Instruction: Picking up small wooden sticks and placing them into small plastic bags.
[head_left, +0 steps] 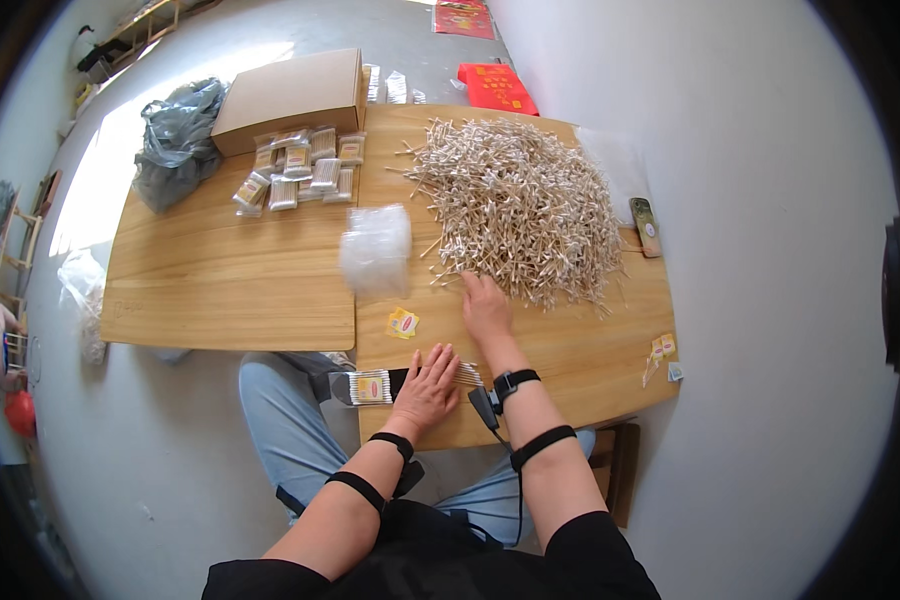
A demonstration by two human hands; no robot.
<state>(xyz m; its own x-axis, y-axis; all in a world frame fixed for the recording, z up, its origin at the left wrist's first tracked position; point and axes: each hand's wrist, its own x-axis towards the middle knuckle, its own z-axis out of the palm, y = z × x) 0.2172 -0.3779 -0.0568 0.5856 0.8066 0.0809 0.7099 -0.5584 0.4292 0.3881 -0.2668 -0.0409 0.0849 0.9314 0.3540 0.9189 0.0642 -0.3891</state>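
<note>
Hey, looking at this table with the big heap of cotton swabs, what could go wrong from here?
The right hand reaches into the edge of the swab pile, which spreads close to the table's right edge, so loose swabs could roll off. The left hand presses a small bundle of swabs flat near the front edge; they might slip or scatter. The stack of clear bags looks light and could slide.

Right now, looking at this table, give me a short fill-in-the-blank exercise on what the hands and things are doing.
1. The right hand reaches into the big pile of cotton ____.
2. The left hand lies flat on a filled ____ at the table's near edge.
3. The cardboard box is ____.

Missing words: swabs; packet; closed
</note>
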